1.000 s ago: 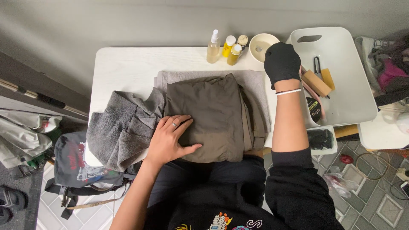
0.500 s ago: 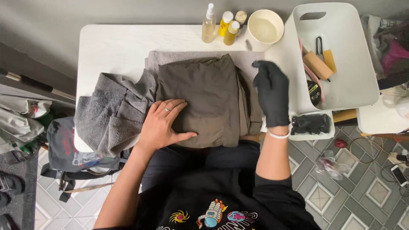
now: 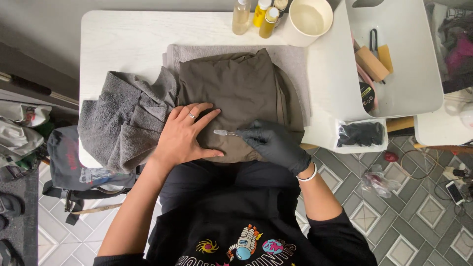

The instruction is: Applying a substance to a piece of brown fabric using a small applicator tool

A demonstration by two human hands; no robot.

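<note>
A folded olive-brown garment (image 3: 241, 93) lies on a grey towel (image 3: 123, 123) on the white table (image 3: 128, 39). My bare left hand (image 3: 185, 133), with a ring on one finger, lies flat on the garment's near left part, fingers spread. My right hand (image 3: 276, 143) wears a black glove and pinches a small clear dropper (image 3: 224, 132), whose tip points left towards my left fingertips, just above the cloth.
At the table's far edge stand a clear bottle (image 3: 241, 17), two yellow bottles (image 3: 266, 17) and a white bowl (image 3: 308, 19). A white tray (image 3: 409, 64) at the right holds brushes and wooden blocks. A box of black gloves (image 3: 362, 134) sits below it. Bags lie on the floor at left.
My gloved right hand came back from the tray at the far right to the garment's near edge, now holding a small dropper. My left hand stayed flat on the cloth.
</note>
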